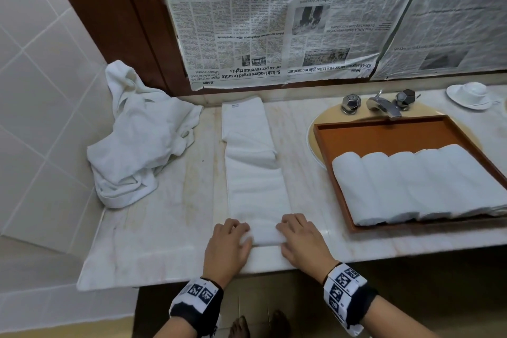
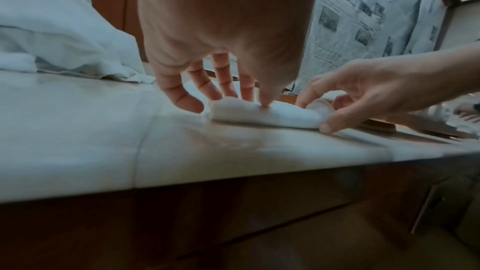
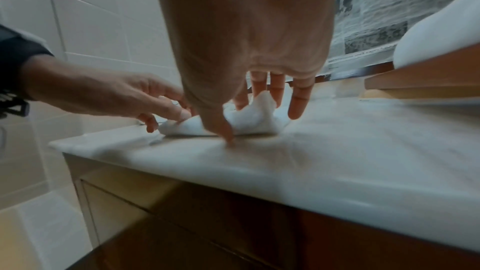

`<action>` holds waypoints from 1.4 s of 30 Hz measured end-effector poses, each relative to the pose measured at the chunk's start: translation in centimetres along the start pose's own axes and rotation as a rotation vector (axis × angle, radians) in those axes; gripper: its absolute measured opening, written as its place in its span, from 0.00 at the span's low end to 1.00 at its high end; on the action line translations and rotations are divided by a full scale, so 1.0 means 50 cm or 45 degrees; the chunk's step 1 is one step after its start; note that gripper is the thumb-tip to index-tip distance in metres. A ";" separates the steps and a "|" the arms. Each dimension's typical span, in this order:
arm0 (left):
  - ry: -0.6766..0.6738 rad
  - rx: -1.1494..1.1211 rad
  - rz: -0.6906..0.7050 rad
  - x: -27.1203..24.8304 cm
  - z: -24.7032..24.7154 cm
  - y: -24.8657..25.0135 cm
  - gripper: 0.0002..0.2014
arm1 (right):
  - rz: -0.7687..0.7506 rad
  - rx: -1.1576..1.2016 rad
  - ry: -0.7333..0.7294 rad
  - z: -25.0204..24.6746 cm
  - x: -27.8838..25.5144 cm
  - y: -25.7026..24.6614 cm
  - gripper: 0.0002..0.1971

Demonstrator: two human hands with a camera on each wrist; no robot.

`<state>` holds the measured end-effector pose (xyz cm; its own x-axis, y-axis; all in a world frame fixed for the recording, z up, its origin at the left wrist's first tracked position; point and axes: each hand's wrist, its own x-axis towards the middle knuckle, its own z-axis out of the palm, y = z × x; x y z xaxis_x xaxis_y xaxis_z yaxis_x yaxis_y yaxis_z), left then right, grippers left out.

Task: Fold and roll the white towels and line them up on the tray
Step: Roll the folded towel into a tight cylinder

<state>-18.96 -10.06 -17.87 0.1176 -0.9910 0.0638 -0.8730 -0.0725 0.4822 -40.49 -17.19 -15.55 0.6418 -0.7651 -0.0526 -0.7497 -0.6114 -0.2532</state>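
Observation:
A long folded white towel [image 1: 255, 186] lies lengthwise on the marble counter [image 1: 164, 228]. Its near end is turned up into a small roll [image 1: 264, 236] [image 2: 259, 114] [image 3: 249, 120]. My left hand [image 1: 230, 241] [image 2: 226, 98] grips the roll's left end, thumb on the near side and fingers behind it. My right hand [image 1: 299, 239] [image 3: 259, 110] holds the right end the same way, its thumb tip touching the counter. Several rolled white towels [image 1: 411, 186] lie side by side in the brown tray [image 1: 384, 140] at the right.
A heap of loose white towels [image 1: 137, 140] fills the counter's left corner against the tiled wall. The tray sits over the basin, below the faucet [image 1: 384, 105]. A white cup and saucer [image 1: 470, 94] stand far right. Newspaper [image 1: 274, 22] covers the wall behind.

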 end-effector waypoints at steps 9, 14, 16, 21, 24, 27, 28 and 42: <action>-0.121 0.110 -0.094 -0.004 -0.029 0.001 0.17 | 0.045 0.352 -0.109 0.000 0.018 -0.004 0.15; -0.243 -0.262 -0.236 0.006 -0.043 -0.023 0.20 | 0.188 0.565 -0.047 -0.005 0.009 0.005 0.17; -0.195 -0.355 -0.291 0.006 -0.045 -0.021 0.12 | 0.218 0.603 -0.012 -0.005 0.006 0.004 0.13; -0.108 -0.251 -0.308 -0.011 -0.038 -0.001 0.11 | 0.179 0.402 0.065 0.001 -0.001 -0.008 0.09; -0.078 -0.153 -0.316 -0.018 -0.035 0.000 0.11 | 0.106 0.287 0.047 -0.001 -0.011 -0.014 0.16; 0.003 -0.088 -0.171 -0.019 -0.027 -0.004 0.07 | 0.054 0.297 -0.088 -0.005 -0.023 -0.010 0.26; 0.024 -0.076 -0.095 -0.021 -0.023 -0.006 0.07 | 0.040 0.272 -0.112 -0.007 -0.026 -0.011 0.26; -0.122 -0.388 -0.153 -0.019 -0.046 -0.026 0.21 | 0.161 0.606 0.020 -0.006 -0.025 0.013 0.19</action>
<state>-16.82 -8.75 -16.54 0.1533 -0.9845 -0.0851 -0.6721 -0.1670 0.7214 -41.83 -16.69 -15.34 0.5454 -0.8325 -0.0976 -0.6619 -0.3563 -0.6595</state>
